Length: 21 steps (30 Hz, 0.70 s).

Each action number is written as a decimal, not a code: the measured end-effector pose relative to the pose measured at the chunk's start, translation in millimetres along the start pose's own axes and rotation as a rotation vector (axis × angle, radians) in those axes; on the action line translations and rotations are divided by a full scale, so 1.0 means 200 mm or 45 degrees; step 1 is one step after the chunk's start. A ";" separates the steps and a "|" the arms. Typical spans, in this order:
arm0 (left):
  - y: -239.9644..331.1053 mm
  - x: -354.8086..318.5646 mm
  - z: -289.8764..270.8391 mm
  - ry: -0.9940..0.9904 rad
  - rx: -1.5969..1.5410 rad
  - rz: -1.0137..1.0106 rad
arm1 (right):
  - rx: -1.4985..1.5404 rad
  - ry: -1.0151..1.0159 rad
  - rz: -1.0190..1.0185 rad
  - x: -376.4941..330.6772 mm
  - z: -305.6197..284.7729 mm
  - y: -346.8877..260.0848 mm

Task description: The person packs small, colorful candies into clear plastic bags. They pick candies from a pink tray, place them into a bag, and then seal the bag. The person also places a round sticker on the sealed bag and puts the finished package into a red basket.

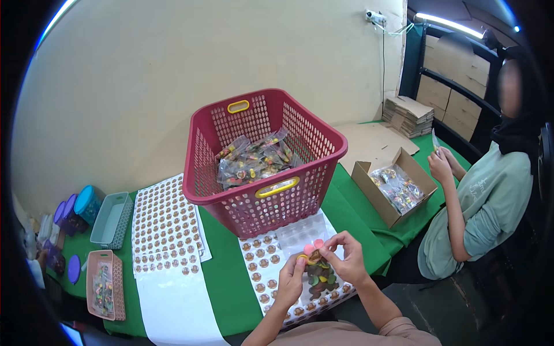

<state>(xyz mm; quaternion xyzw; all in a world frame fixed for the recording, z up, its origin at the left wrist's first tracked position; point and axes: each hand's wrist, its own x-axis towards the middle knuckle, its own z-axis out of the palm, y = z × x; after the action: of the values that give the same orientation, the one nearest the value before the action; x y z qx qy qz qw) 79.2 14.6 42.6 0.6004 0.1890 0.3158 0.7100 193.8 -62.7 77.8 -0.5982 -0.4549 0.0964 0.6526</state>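
Low in front of me, both hands grip the top of a small clear plastic bag [321, 284] with brown, green and yellow pieces inside. My left hand [291, 279] pinches its upper left edge, beside a yellow piece. The fingers of my right hand [348, 259] are closed on the upper right edge. Two pink rounded pieces [313, 247] show between my fingertips; whether they are inside the bag I cannot tell. Beneath lies a white sheet of round brown stickers [262, 265], with a clear plastic sheet [294, 233] partly over it.
A tall dark-red basket [265, 210] of filled bags stands just ahead. Sticker sheets [164, 225], a pink basket [120, 294], a teal basket [109, 222] and lidded tubs [86, 205] are left. On the right are an open carton [384, 205], stacked cardboard [408, 115] and a seated co-worker [482, 202].
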 end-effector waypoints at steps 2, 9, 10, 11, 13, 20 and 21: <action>0.00 0.01 0.06 0.074 -0.006 0.008 | 0.158 0.198 -0.016 0.02 -0.06 0.03; 0.04 0.02 0.16 0.120 0.007 0.010 | 0.223 -0.183 0.202 0.04 -0.24 -0.03; 0.04 0.01 0.18 0.110 0.011 0.027 | 0.215 -0.215 0.205 0.04 -0.24 -0.03; 0.04 0.01 0.19 0.101 0.015 0.043 | 0.206 -0.248 0.208 0.04 -0.23 -0.04; 0.06 0.01 0.22 0.099 -0.001 0.051 | 0.210 -0.249 0.232 0.05 -0.25 -0.04; 0.08 -0.02 0.32 0.085 -0.077 0.076 | 0.220 -0.263 0.147 0.05 -0.31 -0.01; 0.08 -0.02 0.33 0.097 -0.082 0.082 | 0.172 -0.255 0.097 0.05 -0.31 0.01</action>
<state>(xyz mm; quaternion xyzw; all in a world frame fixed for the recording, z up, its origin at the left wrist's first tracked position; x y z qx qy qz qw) 115.8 -36.0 70.7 0.5706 0.1861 0.3669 0.7108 243.7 -98.9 88.9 -0.5571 -0.4873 0.2110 0.6385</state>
